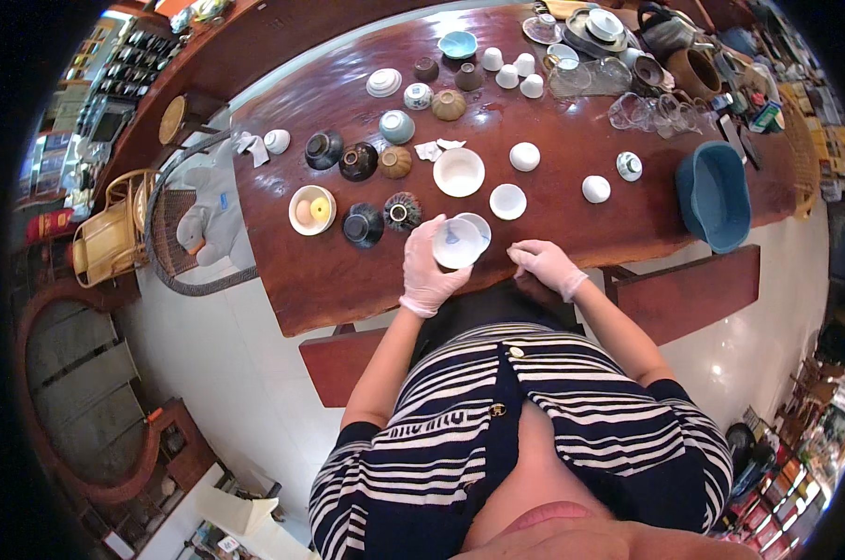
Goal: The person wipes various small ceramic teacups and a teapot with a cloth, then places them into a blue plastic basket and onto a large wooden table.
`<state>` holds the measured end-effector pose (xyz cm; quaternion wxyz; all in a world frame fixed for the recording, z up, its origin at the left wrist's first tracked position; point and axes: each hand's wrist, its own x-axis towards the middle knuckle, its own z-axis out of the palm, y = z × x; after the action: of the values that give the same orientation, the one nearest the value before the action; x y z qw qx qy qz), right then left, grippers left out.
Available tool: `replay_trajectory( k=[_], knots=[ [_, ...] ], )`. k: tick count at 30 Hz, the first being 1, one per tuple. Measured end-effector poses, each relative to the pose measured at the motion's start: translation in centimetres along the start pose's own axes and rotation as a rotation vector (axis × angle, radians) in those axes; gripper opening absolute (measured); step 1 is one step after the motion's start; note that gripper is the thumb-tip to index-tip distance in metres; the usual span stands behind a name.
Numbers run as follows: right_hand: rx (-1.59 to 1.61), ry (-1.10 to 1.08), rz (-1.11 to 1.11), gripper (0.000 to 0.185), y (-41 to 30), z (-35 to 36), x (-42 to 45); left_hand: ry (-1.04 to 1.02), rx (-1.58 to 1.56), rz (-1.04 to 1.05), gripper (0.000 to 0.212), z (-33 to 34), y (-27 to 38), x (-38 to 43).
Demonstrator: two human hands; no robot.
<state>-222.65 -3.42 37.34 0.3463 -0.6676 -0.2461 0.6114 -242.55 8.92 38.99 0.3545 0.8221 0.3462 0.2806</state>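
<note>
My left hand (426,273), in a thin see-through glove, grips a white bowl with a blue pattern (455,243) over the table's near edge. A second pale bowl (480,227) shows just behind its rim; whether the hand touches it I cannot tell. My right hand (545,267), gloved too, is beside the edge with its fingers drawn together; whether it holds something small is unclear. Beyond them stand a larger white bowl (459,172), a small white bowl (508,201) and crumpled white tissue (429,150). Dark patterned cups (402,211) sit to the left.
A blue plastic basin (720,196) stands on the wooden table (555,231) at the right. At the left is a bowl with a yellow item (319,209). Glass vessels (660,114), a kettle (664,31) and white cups (507,76) occupy the far side.
</note>
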Motion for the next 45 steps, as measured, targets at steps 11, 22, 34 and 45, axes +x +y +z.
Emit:
replay_trajectory(
  k=[11, 22, 34, 45],
  knots=[
    [0.116, 0.037, -0.04, 0.086, 4.0, 4.1, 5.6, -0.244, -0.062, 0.128, 0.085, 4.1, -5.5, -0.1],
    [0.101, -0.011, -0.139, 0.071, 6.8, 4.8, 10.3, -0.361, -0.781, -0.68, 0.072, 6.9, -9.4, 0.8],
    [-0.315, -0.097, -0.146, 0.067, -5.3, 4.4, 0.6, -0.523, -1.561, -0.755, 0.073, 1.0, -6.5, 2.2],
    [-0.141, 0.881, -0.228, 0.023, 3.7, -4.4, 4.1, -0.498, -1.695, -0.874, 0.074, 0.0, -4.9, 1.5]
  ],
)
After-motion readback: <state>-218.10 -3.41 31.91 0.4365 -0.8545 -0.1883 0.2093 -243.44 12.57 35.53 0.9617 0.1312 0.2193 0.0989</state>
